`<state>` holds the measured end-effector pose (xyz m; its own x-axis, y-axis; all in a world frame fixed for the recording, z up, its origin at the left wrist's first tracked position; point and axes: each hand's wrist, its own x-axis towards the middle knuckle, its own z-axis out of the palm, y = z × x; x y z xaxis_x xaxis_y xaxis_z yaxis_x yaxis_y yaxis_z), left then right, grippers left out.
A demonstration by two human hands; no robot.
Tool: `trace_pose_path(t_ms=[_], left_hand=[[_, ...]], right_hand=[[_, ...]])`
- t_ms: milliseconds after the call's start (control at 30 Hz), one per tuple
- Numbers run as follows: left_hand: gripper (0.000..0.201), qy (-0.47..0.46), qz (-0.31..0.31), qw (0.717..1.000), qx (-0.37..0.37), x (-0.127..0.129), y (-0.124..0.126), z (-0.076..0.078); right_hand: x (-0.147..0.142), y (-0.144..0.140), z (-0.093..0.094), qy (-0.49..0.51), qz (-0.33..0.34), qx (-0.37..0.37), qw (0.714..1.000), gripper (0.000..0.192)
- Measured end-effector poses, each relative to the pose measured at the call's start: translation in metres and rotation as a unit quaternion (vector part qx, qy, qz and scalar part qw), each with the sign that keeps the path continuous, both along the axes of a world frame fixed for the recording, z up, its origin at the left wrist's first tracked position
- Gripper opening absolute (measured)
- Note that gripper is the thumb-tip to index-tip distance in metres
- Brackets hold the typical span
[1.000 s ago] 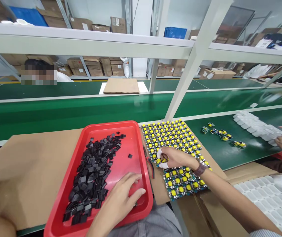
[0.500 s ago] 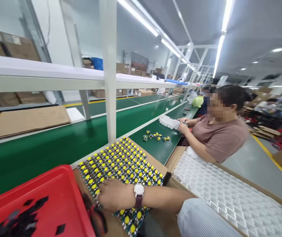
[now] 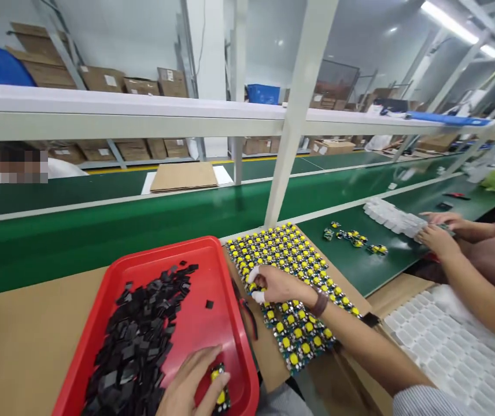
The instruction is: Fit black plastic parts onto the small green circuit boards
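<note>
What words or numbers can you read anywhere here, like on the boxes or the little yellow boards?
None can be read.
Cardboard boxes on the shelf: white labels, too small and blurred to read.
Circuit board panel with yellow parts: no print legible.
Small board under the left hand in the red tray: nothing legible.
Black pieces: no markings show.
Watch by the right hand: face not visible.
</note>
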<state>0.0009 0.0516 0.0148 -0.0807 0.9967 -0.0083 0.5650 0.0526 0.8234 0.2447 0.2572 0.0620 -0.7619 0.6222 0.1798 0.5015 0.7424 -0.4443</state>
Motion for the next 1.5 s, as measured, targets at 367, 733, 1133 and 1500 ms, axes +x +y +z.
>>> trace_pose_path(t_ms=[367,733,1133,1500], left_hand=[[0.062,-0.562,0.171,0.802,-0.108,0.040,0.007,0.039],[0.043,-0.464,0.082,0.871,-0.137,0.037,-0.055,0.032],[0.045,-0.416,0.171,0.883,-0.134,0.017,-0.057,0.027],[0.065,-0.416,0.273,0.862,-0.096,0.040,-0.041,0.009]], right_hand=[[-0.017,-0.107,0.025,0.123,0.161,-0.004,0.979,0.049],[-0.032,-0.117,-0.032,0.232,0.153,-0.013,0.961,0.045],[-0.047,-0.115,-0.016,-0.074,0.121,-0.017,0.990,0.047],[-0.064,-0.141,-0.044,0.108,0.092,0.038,0.989,0.049]])
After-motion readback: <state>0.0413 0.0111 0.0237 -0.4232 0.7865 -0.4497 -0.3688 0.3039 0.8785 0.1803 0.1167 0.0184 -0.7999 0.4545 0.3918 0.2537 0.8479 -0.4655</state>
